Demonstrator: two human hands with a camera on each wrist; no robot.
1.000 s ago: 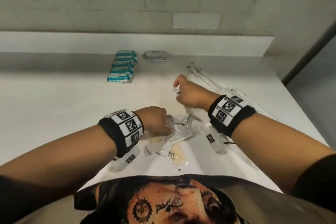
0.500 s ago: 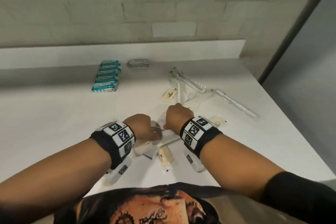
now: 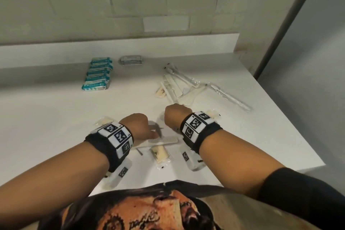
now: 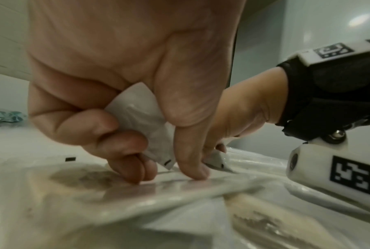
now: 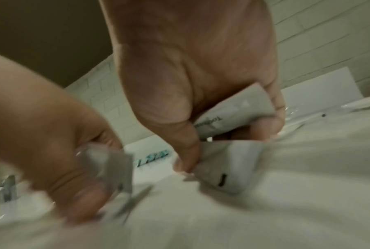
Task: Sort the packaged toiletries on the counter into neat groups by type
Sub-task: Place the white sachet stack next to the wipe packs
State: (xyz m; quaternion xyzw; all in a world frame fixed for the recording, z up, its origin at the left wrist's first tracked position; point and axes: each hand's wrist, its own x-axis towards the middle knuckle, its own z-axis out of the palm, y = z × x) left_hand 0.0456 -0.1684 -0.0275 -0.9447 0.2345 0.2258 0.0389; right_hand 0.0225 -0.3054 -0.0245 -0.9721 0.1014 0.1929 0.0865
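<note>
Pale brick wall above, white bench (image 3: 56, 117) below. At upper left of the head view, a tidy row of teal packets (image 3: 97, 73), with a grey packet (image 3: 131, 60) just beside its far end. At upper right, a loose heap of wrapped toothbrushes (image 3: 179, 84), not yet squared up. Low in the centre, the unsorted remainder: a wrapped comb (image 3: 162, 139) and a tan sachet (image 3: 160, 155) just beside its near edge.

Both hands down in that central pile. Left hand (image 3: 139, 126), centre-left, curled round a small white packet (image 4: 137, 118) tucked into the palm, with fingertips (image 4: 135, 173) pressing on clear film (image 4: 179, 188) beneath. Right hand (image 3: 175, 117), centre-right, likewise curled: a white tube (image 5: 232, 116) lettered "Too…" held against the palm, and the corner of a second white packet (image 5: 222, 168) under the thumb tip. Neither hand spread.

Probably gathering like items out of the pile. For a clean job: lift straight up so the slippery film below does not drag neighbours along; gather only one type per hand; carry to a bare patch of bench well apart from the teal row and the toothbrush heap; set down edge to edge, all facing one way.
</note>
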